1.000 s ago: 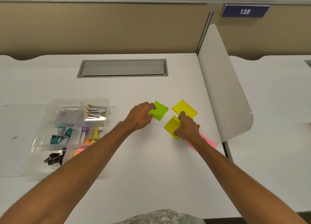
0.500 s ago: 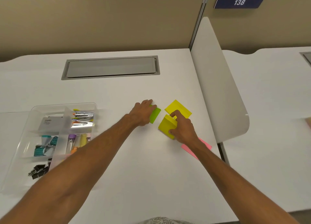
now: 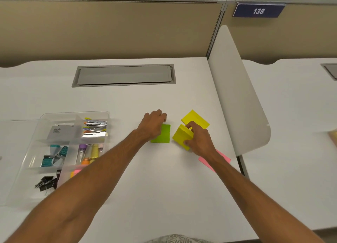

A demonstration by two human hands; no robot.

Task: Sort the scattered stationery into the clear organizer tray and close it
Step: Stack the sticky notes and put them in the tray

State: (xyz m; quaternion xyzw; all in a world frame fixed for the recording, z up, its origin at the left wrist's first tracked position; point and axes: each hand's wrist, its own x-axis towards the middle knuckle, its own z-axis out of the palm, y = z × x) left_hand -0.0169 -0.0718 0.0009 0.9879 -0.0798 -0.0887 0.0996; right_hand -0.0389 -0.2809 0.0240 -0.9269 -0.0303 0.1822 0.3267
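While the right hand pinches a yellow sticky pad at frame centre and the left hand presses curled onto the green pad, loose sheets could peel or fan; the organizer tray sits open at lower left.

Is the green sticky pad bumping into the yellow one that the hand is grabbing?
Apart. The head view shows a strip of white desk between the green pad and the yellow pad in the right hand.

Single head view, looking forward and down over white desk, close range.
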